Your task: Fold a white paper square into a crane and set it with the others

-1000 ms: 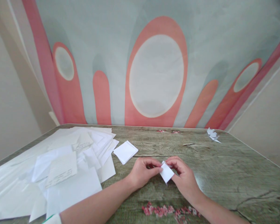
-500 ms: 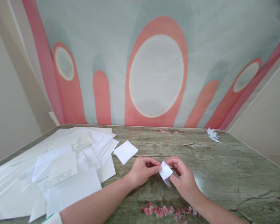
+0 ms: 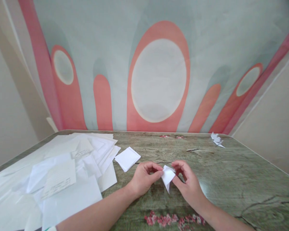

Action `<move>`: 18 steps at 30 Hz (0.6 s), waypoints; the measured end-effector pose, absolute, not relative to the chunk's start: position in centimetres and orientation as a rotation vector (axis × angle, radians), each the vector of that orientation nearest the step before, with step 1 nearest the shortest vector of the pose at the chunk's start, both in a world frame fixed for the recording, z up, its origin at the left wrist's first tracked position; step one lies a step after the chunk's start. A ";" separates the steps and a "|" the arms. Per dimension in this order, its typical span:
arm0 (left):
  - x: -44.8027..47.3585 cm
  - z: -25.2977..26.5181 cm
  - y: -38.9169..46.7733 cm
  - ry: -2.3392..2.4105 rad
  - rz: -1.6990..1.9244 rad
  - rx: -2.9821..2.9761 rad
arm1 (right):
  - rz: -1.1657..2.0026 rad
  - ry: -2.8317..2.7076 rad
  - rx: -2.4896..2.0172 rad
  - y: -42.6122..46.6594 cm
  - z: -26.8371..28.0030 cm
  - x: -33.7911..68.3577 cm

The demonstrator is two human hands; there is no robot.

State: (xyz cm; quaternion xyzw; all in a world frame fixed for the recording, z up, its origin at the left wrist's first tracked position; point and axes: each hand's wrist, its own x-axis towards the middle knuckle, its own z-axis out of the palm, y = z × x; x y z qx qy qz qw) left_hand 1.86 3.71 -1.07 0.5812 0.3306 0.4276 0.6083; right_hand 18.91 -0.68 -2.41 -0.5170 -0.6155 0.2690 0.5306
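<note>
Between my hands is a small piece of folded white paper (image 3: 168,175), its pointed lower end hanging down over the table. My left hand (image 3: 146,178) pinches its left edge between thumb and fingers. From the other side my right hand (image 3: 186,179) holds the paper's right edge, with the thumb against it and the index finger curled above. Part of the right fingers is hidden behind the paper and the hand. A small stack of square white paper (image 3: 128,158) lies beyond my left hand.
A wide spread of white sheets (image 3: 72,202) covers the table's left side, some with writing. Small folded white paper pieces (image 3: 217,140) sit at the far right. The wood-patterned table (image 3: 231,173) meets a patterned backdrop (image 3: 159,80) at its far edge.
The folded paper has turned a little between my fingers, and its pointed end now hangs more plainly downward. Both hands keep nearly the same place; the whole view has shifted slightly.
</note>
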 end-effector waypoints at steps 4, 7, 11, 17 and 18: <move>1.9 -1.0 3.8 0.741 1.001 1.307 | 0.802 -1.496 -1.218 -0.7 -2.1 19.0; 1.9 -1.1 3.8 0.743 1.011 1.290 | 0.847 -1.496 -1.174 -0.7 -1.8 18.9; 1.9 -1.1 3.8 0.756 1.014 1.292 | 0.863 -1.489 -1.147 -0.9 -1.4 18.6; 1.7 -1.4 3.9 0.760 1.008 1.371 | 0.858 -1.524 -1.143 -0.8 -1.2 18.5; 1.7 -1.4 3.9 0.769 1.004 1.387 | 0.854 -1.525 -1.150 -0.8 -1.3 18.5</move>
